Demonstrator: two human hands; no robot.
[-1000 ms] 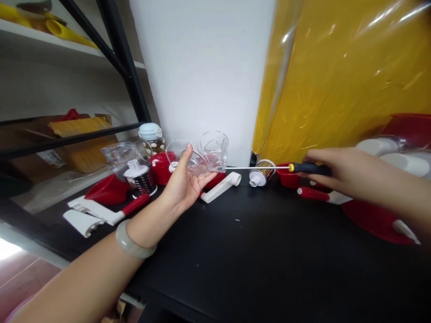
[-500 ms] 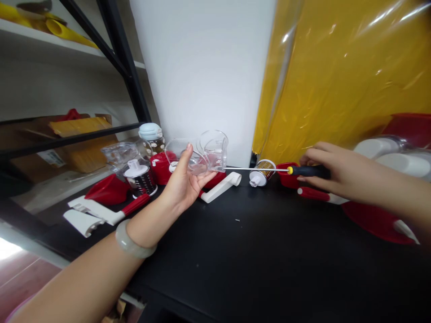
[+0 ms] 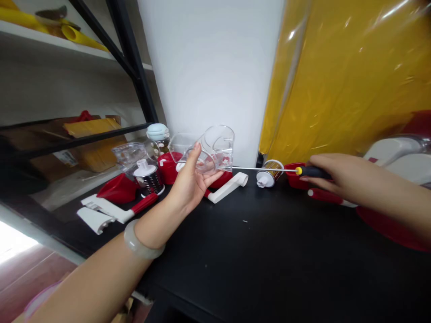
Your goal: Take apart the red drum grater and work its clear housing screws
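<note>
My left hand (image 3: pixel 190 179) grips a clear plastic housing (image 3: pixel 220 139) just above the black tabletop, thumb on the near side and fingers underneath. In my right hand (image 3: pixel 325 172) is a screwdriver (image 3: pixel 313 172) with a black and yellow handle, held level. Its long shaft points left, and the tip meets the housing's right side; the exact contact is too small to make out. Beneath the housing lies a white crank handle (image 3: pixel 230 187) with a red grip. A grater drum (image 3: pixel 270 174) rests behind the shaft. One tiny screw-like piece (image 3: pixel 245 221) lies on the tabletop.
At the left are another grater drum (image 3: pixel 148 177), a red hopper (image 3: pixel 117 188), a white crank with red grip (image 3: pixel 144 203) and a blue-lidded bottle (image 3: pixel 158 134). White and red parts (image 3: pixel 392 152) crowd the right. A shelf rack (image 3: pixel 129 58) and yellow-wrapped panel (image 3: pixel 343 80) stand behind.
The whole view has shifted slightly, so things sit further right. The housing has turned a little in my left hand, and my right hand has rolled over the screwdriver handle.
</note>
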